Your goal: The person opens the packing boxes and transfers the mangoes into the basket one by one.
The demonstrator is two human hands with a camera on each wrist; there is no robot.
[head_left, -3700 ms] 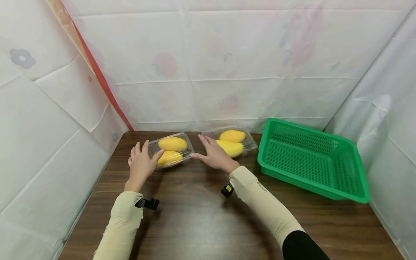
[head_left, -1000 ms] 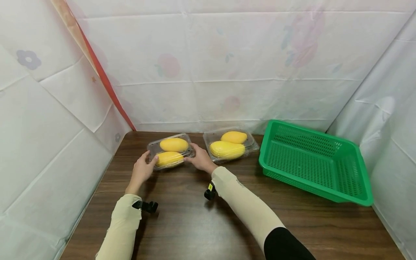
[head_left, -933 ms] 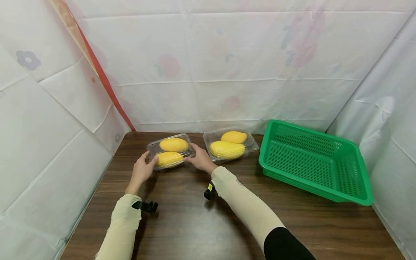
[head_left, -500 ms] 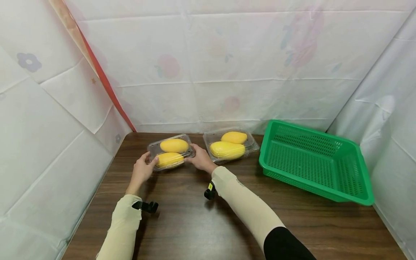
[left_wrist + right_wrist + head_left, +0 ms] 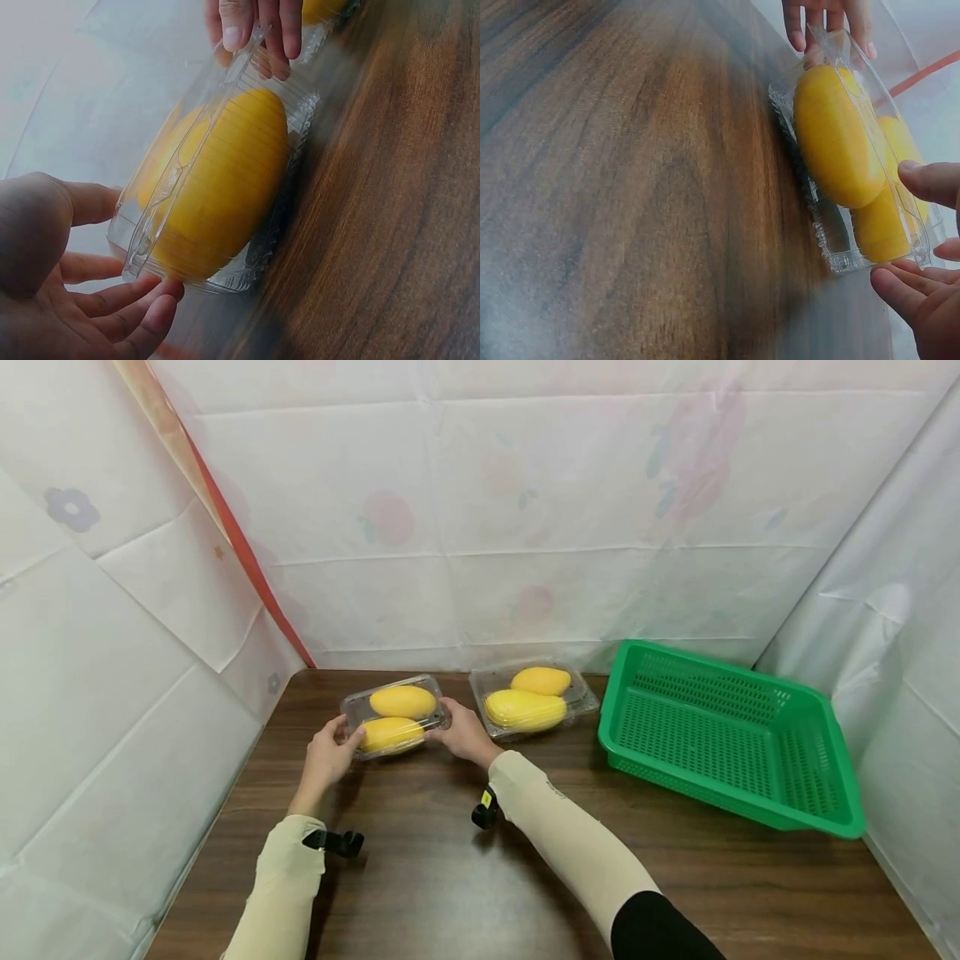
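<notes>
A clear plastic clamshell box (image 5: 358, 703) with two yellow mangoes (image 5: 402, 702) inside lies at the back left, its lid down. My left hand (image 5: 327, 756) grips its left end, thumb above and fingers lower, as the left wrist view shows with a mango (image 5: 240, 180) behind the ribbed plastic. At the opposite end my right hand (image 5: 467, 732) pinches the box between thumb and fingers; in the right wrist view the fingertips (image 5: 885, 279) reach around its lower edge. Whether the box touches the table cannot be told.
Just right of my right hand, a second clear box (image 5: 491, 681) holds two yellow fruits (image 5: 525, 710). A green perforated basket (image 5: 678, 774) stands on the right of the brown wooden table (image 5: 450, 877). White patterned sheeting (image 5: 570, 485) hangs close behind and on both sides.
Since the oldest frame, my right hand has moved left from before the second box and gripped the left box. My left hand has taken its other end. During the last second both stay nearly still.
</notes>
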